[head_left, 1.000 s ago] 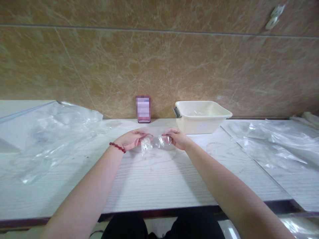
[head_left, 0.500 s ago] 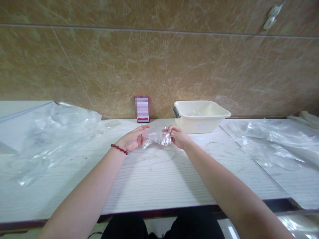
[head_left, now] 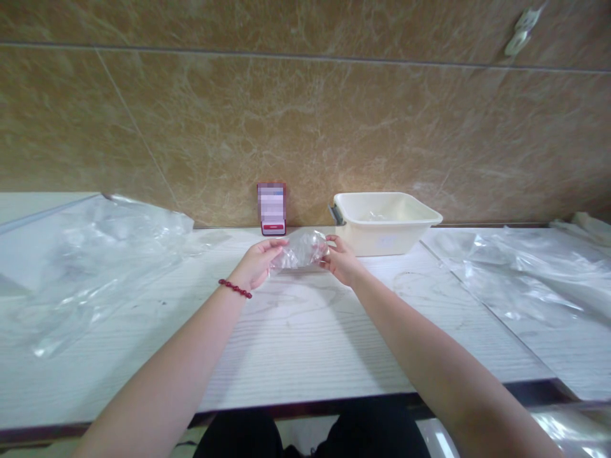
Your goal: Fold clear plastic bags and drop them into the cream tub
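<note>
A small, crinkled clear plastic bag is stretched between my two hands, just above the white wood-grain table. My left hand pinches its left end between thumb and fingers; a red bead bracelet circles that wrist. At the right end, my right hand grips the bag with bent fingers. Right behind my right hand stands a cream plastic basin with a grey handle and something clear inside.
A phone leans upright against the brown marble wall. Large clear plastic bags lie at the left, and more clear plastic covers the right side. The table's dark front edge runs near my legs.
The small bag has risen slightly and looks more bunched. My left hand has shifted a little to the right, and the fingers of my right hand have spread around the bag's end.
</note>
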Available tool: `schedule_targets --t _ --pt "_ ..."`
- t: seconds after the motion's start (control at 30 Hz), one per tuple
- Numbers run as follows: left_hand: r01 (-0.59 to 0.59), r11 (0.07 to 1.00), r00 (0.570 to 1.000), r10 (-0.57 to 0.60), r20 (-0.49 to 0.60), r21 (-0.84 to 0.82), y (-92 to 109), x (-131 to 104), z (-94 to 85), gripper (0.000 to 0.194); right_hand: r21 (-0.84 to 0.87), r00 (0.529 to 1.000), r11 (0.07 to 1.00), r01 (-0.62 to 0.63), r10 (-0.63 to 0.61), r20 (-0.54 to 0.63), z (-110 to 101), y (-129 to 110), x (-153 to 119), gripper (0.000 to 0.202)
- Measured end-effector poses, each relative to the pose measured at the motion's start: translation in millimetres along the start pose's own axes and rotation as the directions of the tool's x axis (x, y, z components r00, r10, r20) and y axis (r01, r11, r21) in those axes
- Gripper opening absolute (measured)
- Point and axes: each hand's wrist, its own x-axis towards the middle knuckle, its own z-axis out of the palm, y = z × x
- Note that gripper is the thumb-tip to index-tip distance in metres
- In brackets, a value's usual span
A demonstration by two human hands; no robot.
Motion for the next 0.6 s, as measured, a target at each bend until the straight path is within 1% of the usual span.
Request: schedule_targets --t 0.17,0.4,0.5,0.6 --pt "0.026 0.999 0.999 -0.024 0.049 -0.029 3.3 -0.3 -3.3 0.029 -0.048 0.997 0.997 0.056 -0.053 0.063 2.5 -1.5 -3.4 0.029" --pt "0.044 0.998 0.996 -0.041 0.078 -0.039 6.4 -0.7 -6.4 0.030 -0.162 0.993 0.980 0.114 -0.110 0.033 3.4 0.2 -1.2 0.024" --pt "0.035 0.999 0.995 -0.032 0.099 -0.024 6.2 -0.4 -8.2 0.031 -0.224 0.997 0.972 0.075 -0.070 0.030 4.0 1.2 -1.0 0.023" --pt "0.025 1.000 0.993 -0.024 0.112 -0.005 5.6 -0.1 -9.5 0.031 -0.278 0.999 0.960 0.035 -0.023 0.045 4.3 1.6 -2.0 0.028"
